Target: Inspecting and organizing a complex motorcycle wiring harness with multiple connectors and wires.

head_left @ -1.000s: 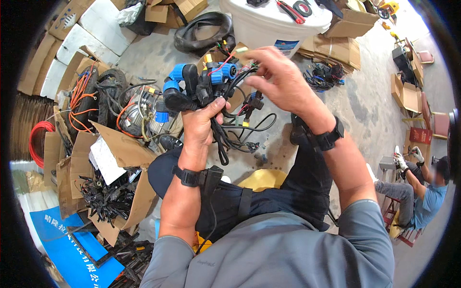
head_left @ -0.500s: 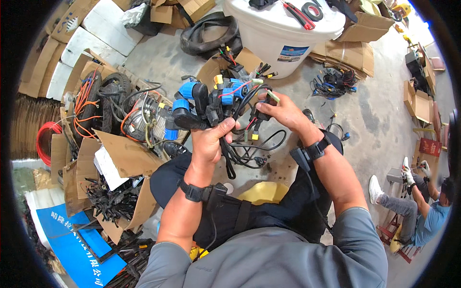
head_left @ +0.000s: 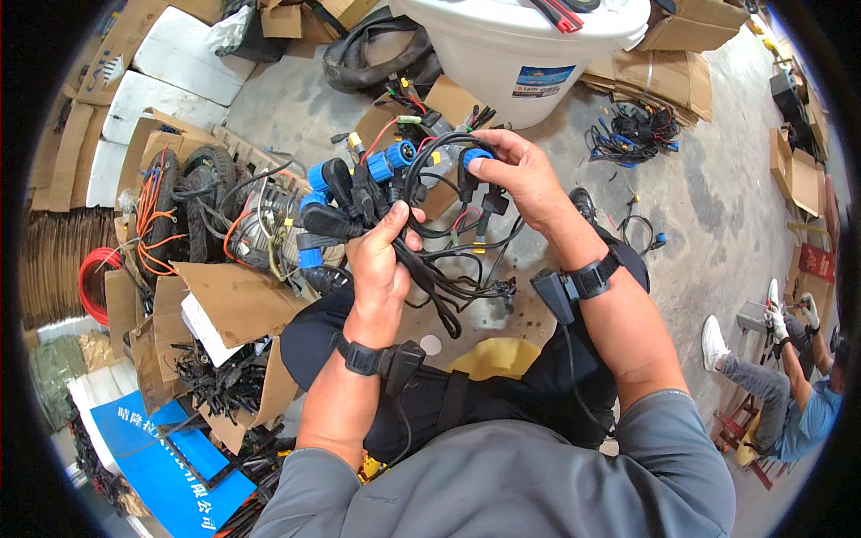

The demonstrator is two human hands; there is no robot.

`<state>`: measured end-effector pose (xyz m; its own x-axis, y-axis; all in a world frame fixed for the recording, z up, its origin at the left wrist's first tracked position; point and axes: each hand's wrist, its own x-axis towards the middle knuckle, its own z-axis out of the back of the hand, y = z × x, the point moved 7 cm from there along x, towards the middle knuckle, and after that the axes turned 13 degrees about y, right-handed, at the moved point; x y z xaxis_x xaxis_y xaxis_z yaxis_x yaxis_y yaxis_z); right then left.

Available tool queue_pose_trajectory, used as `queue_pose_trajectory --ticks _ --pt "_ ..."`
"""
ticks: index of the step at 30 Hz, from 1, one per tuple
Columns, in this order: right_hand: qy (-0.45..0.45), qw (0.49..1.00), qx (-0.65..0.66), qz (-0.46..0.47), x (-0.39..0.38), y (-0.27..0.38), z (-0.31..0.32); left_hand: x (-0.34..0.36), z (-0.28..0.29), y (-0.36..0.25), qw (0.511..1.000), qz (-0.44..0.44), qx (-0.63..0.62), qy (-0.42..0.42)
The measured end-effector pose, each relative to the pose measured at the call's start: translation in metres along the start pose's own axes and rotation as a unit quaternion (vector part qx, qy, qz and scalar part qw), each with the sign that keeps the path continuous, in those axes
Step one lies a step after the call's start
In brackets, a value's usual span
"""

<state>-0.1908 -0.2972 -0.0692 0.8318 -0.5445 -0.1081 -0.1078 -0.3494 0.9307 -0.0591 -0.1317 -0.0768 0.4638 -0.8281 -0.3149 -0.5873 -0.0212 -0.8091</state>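
Out over the concrete floor, the left hand is gripping a black cable bundle while the right hand is pinching a blue-ended connector beside it, and I'm thinking that steadying the one and gently easing the other is serving better than tugging.

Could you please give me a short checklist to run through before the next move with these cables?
1. Left hand closed around the bundle of cables and connectors: ok.
2. Right hand gripping the blue-capped connector firmly: cannot tell; the thumb is at it, but the grip is partly hidden.
3. Cables free of overlaps: not ok; strands cross between the hands, and loops hang below the left hand.
4. Red tool out of the hands: ok, on the white bucket.
5. Co-worker clear of the hands: ok, seated off to the right.
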Motion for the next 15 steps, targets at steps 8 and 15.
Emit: queue_pose_trajectory --ticks 8,15 --pt "0.031 0.998 0.046 -0.013 -0.0045 -0.0032 -0.0001 0.0074 0.0046 0.0037 1.0 0.0 -0.011 -0.027" --pt "0.052 0.998 0.025 -0.011 -0.0032 -0.0042 0.0035 0.0066 0.0018 -0.0027 0.997 -0.021 -0.069 0.034"
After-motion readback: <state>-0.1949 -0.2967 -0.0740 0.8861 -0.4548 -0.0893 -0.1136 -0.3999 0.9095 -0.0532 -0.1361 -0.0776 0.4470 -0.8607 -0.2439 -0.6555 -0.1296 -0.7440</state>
